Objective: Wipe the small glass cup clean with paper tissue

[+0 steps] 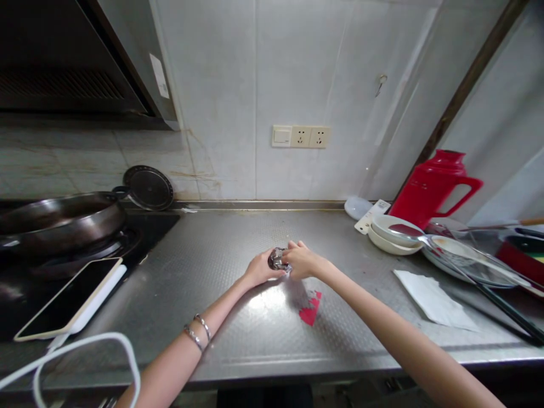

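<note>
A small round thing (277, 259), shiny, dark and silvery like metal or glass, is between my hands above the middle of the counter. My left hand (262, 267) curls round its left and near side. From the right, my right hand (301, 260) presses bent fingers against its top and right side, and these fingers partly cover it. Exactly what it is, I cannot make out. Just nearer to me, a torn red scrap (310, 309) with a ragged edge lies flat on the metal counter (221, 323).
Left are a hob with a pan (63, 215), a phone (70, 300) with a white cable (97, 338), and a dark round lid (148, 188) against the wall. On the right stand stacked bowls (395, 232), a napkin (436, 300), long utensils and a red thermos jug (431, 190).
</note>
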`<state>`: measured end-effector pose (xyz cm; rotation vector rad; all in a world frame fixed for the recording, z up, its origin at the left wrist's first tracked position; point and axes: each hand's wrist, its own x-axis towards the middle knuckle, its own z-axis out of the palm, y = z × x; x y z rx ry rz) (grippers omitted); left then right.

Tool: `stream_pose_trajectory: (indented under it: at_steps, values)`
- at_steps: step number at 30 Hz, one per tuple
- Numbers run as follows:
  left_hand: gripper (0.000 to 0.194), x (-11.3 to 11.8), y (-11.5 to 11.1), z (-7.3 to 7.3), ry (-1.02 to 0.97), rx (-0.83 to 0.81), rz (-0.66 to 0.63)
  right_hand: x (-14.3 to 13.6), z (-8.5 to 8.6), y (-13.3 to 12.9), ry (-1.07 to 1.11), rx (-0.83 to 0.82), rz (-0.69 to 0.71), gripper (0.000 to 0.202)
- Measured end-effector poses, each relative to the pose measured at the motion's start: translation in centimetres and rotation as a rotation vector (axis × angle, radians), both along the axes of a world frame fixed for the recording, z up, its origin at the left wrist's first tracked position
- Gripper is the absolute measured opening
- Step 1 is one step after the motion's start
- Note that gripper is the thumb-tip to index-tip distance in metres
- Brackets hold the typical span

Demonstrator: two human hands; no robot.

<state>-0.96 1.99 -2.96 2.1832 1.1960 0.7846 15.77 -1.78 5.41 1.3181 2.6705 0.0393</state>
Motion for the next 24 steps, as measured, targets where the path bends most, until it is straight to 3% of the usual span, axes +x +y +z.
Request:
stream_pose_trajectory:
  at_steps: [5,12,18,24]
  values:
    - [0.065,-0.1,0.0,0.1,-0.018,-0.013,-0.048,-0.4,-0.5,-0.2,0.062,-0.01,0.003,0.021]
    - [0.063,0.1,-0.2,0.2,-0.011,-0.008,0.007,-0.5,-0.9,-0.1,-0.006,0.115,-0.033,0.027]
    - [0.061,0.0,-0.1,0.1,-0.005,0.012,-0.034,-0.1,0.0,0.8,-0.022,-0.01,-0.037,0.017]
    - [0.062,-0.1,0.3,-0.5,-0.011,0.001,-0.023,0.3,-0.7,0.3,0.096,-0.029,-0.006,0.019]
